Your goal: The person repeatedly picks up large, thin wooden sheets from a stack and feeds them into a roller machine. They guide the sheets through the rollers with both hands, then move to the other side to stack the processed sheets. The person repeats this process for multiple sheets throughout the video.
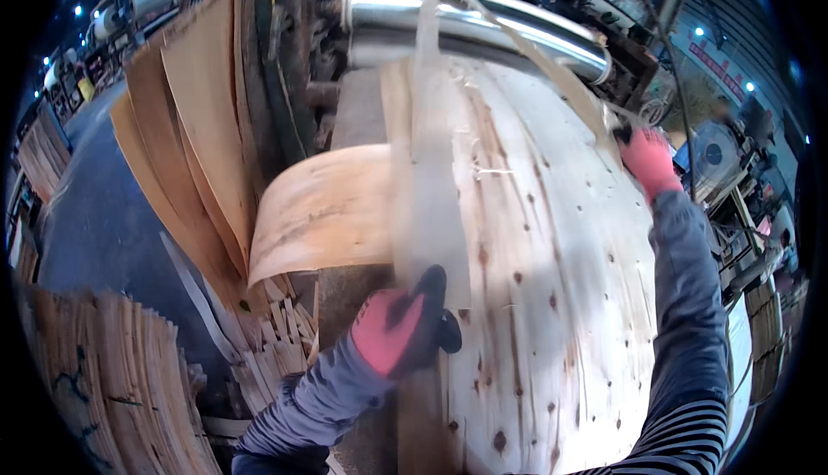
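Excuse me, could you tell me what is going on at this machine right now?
A person in pink and black gloves is handling a wide sheet of knotty wood veneer that lies below a shiny metal roller. The left hand grips a narrow veneer strip at the sheet's left edge; the right hand holds its far right edge. More veneer sheets stand stacked at the left.

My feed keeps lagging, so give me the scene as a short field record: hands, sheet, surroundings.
left hand: gloved, gripping the near left edge of the veneer sheet
right hand: gloved, on the sheet's far right edge
sheet: pale, knotty, coming off the metal roller
curled strip: bends away left
scrap pile: below left
stacked veneer: leaning at left
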A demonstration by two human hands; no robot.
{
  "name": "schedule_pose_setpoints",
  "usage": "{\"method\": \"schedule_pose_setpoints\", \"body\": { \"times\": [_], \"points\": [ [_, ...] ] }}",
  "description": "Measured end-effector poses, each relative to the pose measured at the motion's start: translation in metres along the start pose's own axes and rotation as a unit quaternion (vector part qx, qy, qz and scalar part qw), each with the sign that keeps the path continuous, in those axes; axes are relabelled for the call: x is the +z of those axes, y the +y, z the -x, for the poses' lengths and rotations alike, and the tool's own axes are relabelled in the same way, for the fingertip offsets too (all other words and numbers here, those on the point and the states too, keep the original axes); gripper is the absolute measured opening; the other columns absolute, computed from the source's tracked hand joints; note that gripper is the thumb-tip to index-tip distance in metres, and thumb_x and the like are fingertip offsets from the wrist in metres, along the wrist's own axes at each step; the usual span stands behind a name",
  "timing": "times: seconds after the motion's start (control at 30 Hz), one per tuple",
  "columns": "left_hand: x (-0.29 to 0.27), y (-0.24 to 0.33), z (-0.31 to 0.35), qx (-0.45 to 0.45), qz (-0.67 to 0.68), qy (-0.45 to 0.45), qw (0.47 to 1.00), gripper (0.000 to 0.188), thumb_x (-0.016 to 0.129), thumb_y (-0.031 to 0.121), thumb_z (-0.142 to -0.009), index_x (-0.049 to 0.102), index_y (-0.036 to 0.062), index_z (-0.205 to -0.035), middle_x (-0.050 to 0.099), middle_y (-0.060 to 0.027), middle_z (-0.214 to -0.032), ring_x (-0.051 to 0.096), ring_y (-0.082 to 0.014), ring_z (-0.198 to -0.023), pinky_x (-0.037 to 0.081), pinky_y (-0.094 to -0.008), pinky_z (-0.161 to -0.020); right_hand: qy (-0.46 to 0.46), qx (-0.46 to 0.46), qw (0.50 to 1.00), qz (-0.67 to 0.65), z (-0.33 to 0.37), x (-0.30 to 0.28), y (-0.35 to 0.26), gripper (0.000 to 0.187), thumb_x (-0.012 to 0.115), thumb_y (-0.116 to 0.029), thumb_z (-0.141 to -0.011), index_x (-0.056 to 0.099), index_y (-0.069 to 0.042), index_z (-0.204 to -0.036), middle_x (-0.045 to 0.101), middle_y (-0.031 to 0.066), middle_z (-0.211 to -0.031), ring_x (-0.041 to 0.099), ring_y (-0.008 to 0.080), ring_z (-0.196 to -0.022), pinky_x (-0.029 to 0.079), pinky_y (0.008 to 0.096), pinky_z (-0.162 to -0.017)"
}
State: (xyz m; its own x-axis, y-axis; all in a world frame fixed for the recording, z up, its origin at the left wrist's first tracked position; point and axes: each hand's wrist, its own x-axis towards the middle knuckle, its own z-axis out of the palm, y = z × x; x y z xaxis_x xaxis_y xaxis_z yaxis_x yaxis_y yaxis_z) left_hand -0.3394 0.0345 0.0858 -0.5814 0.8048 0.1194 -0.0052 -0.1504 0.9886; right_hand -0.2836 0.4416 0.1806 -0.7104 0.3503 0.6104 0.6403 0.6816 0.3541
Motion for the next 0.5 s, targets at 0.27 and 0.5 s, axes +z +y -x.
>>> {"method": "schedule_pose_setpoints", "body": {
  "times": [0.27,0.5],
  "points": [
    [0.091,0.065,0.042,-0.054,-0.023,0.074,0.996,0.057,0.035,0.047,-0.085,0.055,0.0026,-0.056,0.05,-0.0056,-0.046,0.038,-0.011,-0.034,0.029,-0.0232,-0.036,-0.226,0.316,0.661,-0.642,0.235,-0.092,0.145,0.019,0.048,-0.011,-0.08,0.056,0.002,-0.091,0.057,0.0094,-0.061,0.055,0.0163,-0.041,0.037,0.0243,-0.033],
    [0.177,0.065,0.099,-0.086,-0.056,0.058,0.993,0.057,0.035,0.047,-0.085,0.056,0.0035,-0.054,0.05,-0.0058,-0.045,0.039,-0.011,-0.033,0.029,-0.0232,-0.035,-0.228,0.265,0.643,-0.681,0.416,-0.142,0.149,0.03,0.06,0.003,-0.056,0.058,0.004,-0.085,0.055,0.0126,-0.094,0.054,0.0199,-0.086,0.045,0.0275,-0.07]
  ]
}}
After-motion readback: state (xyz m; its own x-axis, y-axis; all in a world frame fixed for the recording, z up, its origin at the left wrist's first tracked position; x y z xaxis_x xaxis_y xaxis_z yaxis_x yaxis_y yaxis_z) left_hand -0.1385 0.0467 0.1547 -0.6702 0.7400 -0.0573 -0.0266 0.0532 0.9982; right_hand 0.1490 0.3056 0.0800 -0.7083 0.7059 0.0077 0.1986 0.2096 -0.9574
